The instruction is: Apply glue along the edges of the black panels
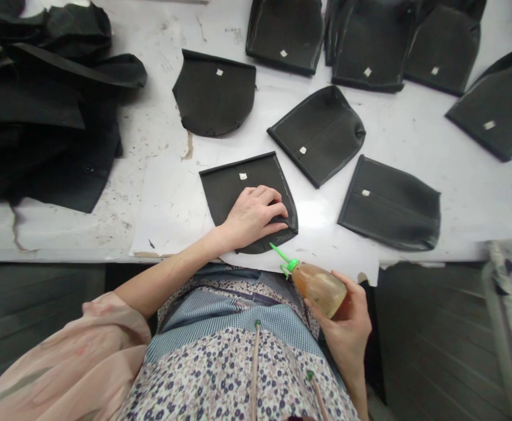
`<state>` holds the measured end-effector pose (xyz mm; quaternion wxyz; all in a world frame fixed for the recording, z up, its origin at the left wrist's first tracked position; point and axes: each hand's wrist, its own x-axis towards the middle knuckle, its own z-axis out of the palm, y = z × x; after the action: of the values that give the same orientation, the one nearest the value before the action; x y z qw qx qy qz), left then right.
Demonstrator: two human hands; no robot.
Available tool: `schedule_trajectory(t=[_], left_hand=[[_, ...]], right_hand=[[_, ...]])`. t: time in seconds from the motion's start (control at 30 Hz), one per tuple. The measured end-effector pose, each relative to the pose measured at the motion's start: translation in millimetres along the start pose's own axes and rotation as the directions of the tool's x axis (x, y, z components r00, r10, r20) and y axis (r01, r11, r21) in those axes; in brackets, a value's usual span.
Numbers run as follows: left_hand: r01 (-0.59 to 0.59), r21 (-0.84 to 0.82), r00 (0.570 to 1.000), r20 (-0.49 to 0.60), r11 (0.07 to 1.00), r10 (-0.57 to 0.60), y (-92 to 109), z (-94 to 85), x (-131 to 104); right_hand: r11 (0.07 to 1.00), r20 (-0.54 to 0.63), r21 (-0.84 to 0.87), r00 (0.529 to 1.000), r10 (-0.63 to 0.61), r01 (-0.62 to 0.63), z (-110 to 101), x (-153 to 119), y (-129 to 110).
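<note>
In front of me, the white, scuffed table (155,120) is carrying a heap of black material (41,117) on my left. Several flat black pieces (390,204) are lying across the middle and right, some overlapping at the back. A white sheet (172,228) is overhanging the edge nearest me.

Your bare left forearm (172,275) slants up and across from the lower left. Your bare left hand (256,217) is palm down, with its fingers a bit bent and their tips pointing right. Your bare right hand (348,321) is lower, closer to your tummy. Its thumb and fingers curl in a grip, with the wrist below.
</note>
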<state>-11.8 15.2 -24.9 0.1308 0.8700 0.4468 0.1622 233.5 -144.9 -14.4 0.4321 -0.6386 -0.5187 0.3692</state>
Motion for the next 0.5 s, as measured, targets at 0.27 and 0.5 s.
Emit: schedule_trajectory(t=[0.27, 0.5], left_hand=[[0.012, -0.014, 1.0, 0.012, 1.0, -0.012, 1.0, -0.3, 0.5], [0.01, -0.026, 1.0, 0.009, 1.0, -0.009, 0.3, -0.5, 0.2]], right_hand=[[1.0, 0.025, -0.013, 1.0, 0.012, -0.012, 1.1, 2.1, -1.9], [0.999, 0.032, -0.023, 0.999, -0.029, 0.03, 2.1, 5.1, -5.5]])
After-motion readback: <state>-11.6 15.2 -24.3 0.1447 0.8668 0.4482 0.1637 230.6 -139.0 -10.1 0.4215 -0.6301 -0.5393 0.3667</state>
